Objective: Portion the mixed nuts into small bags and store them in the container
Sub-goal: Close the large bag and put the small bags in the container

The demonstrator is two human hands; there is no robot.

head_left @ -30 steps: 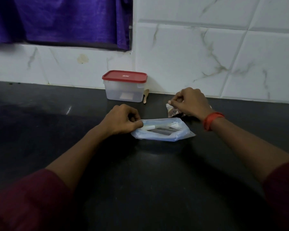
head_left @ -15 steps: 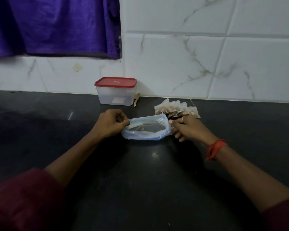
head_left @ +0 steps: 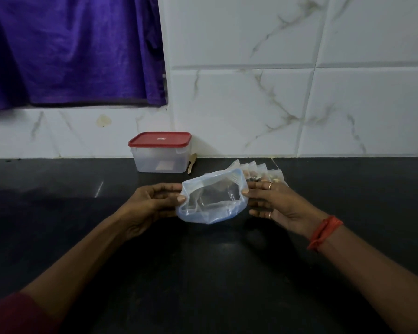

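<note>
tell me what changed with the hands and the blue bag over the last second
The right hand left the small nut bags and took hold of the right end of the blue bag; the left hand kept its grip on the left end. Together they pulled the flat bag's mouth wide open. The red-lidded container, wooden spoon and small nut bags stayed put.

The left hand (head_left: pixel 152 203) and the right hand (head_left: pixel 275 201) are pinching the two sides of a clear bluish bag (head_left: pixel 212 201), and its mouth is gaping wide between them. Just behind the right hand, small bags of nuts (head_left: pixel 258 171) are lying in a row on the dark counter (head_left: pixel 203 273). Beyond the left hand, a container (head_left: pixel 159 161) with a red lid (head_left: pixel 159 139) is standing at the wall, with a wooden spoon (head_left: pixel 191 162) beside it.
</note>
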